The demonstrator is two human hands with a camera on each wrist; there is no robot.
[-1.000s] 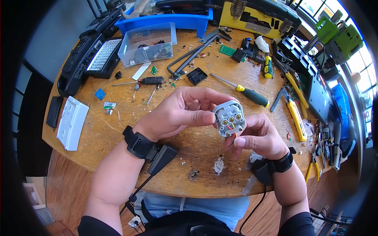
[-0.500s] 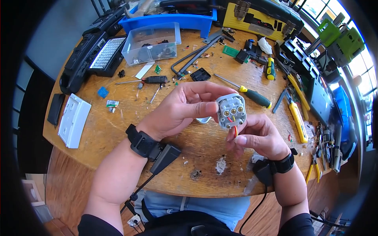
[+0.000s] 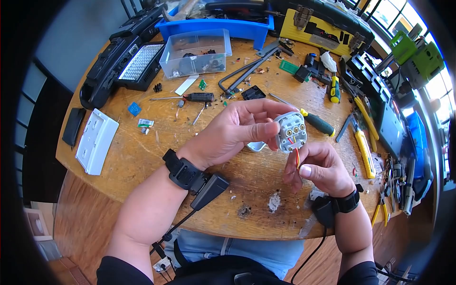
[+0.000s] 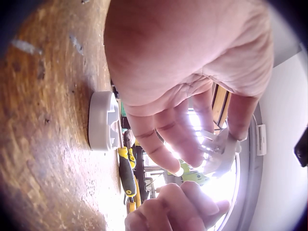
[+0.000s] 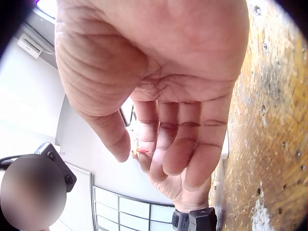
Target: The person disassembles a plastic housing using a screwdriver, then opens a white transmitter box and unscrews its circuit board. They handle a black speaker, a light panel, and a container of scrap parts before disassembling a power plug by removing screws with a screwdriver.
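My left hand [image 3: 237, 130] holds a white plastic electrical fitting [image 3: 294, 135] upright between thumb and fingers. Its inner face, with three brass screw terminals, is turned toward the head camera. Short red and yellow wires [image 3: 298, 156] come out at its lower edge. Below the fitting, my right hand [image 3: 320, 166] pinches those wires near the thumb and index fingertips; its other fingers are loosely bent in the right wrist view. A white plastic cover [image 4: 102, 120] lies on the table under the left hand, mostly hidden by it in the head view.
On the wooden table [image 3: 142, 180] lie a screwdriver [image 3: 318, 123], a yellow cutter knife [image 3: 365, 154], a hacksaw [image 3: 249, 69] and a white plate [image 3: 95, 142]. A clear box [image 3: 194, 54], blue bin [image 3: 256, 31] and yellow toolbox [image 3: 316, 31] stand behind. Pliers [image 3: 380, 209] lie right.
The head view has turned, so the table's things sit farther right. The right hand has moved slightly down from the fitting and more wire shows. The cover has come into sight beneath the left hand.
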